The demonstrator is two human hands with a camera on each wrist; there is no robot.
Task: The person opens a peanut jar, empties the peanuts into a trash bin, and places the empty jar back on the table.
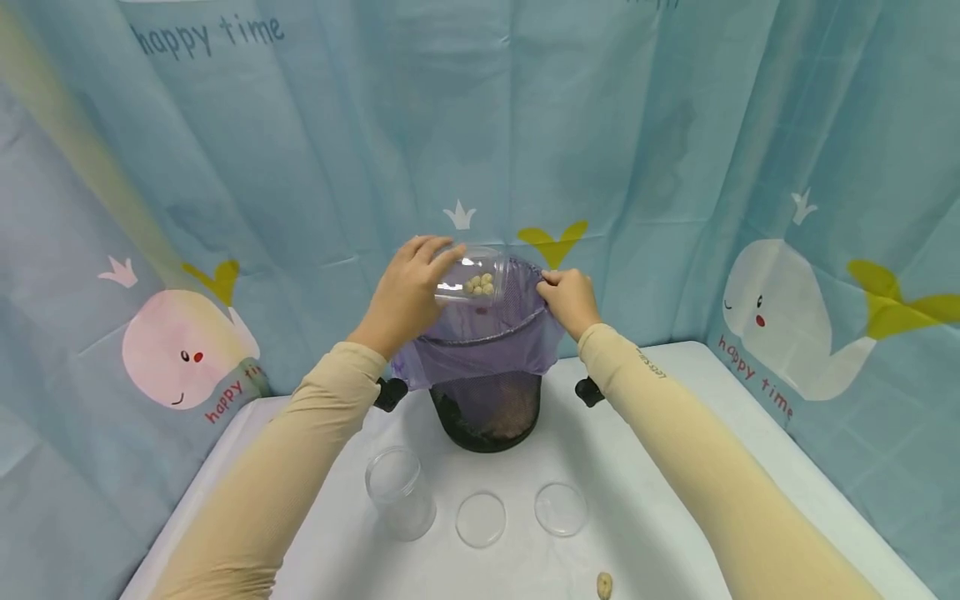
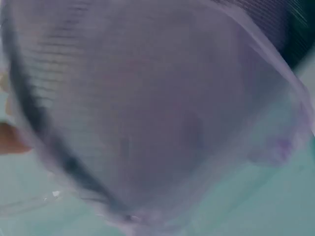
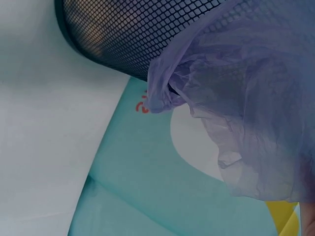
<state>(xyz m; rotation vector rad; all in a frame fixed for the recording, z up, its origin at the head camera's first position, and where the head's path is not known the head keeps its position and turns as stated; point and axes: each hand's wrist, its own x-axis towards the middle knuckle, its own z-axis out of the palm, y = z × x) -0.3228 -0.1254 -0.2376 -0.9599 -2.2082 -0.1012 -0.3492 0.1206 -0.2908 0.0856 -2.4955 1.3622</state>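
Note:
My left hand (image 1: pixel 411 287) grips a clear plastic jar (image 1: pixel 453 279), tipped on its side above a bin. Several pale, roundish pieces (image 1: pixel 480 285) lie inside the jar, toward its right end. With thumb and fingers my right hand (image 1: pixel 572 300) pinches the edge of a thin purple plastic bag (image 1: pixel 487 354) at the right of the bin. The bag lines the black mesh bin (image 1: pixel 487 412) and folds down over its outside. Up close, the left wrist view shows the blurred purple bag (image 2: pixel 157 108); in the right wrist view, bag (image 3: pixel 236 98) and mesh (image 3: pixel 128 34) appear.
A second clear jar (image 1: pixel 401 496) stands open on the white table (image 1: pixel 337 558), left of two clear round lids (image 1: pixel 481 520) (image 1: pixel 561 509). A peanut-shaped tan piece (image 1: pixel 604 585) lies at the front. Behind the table hangs a blue printed curtain (image 1: pixel 360 150).

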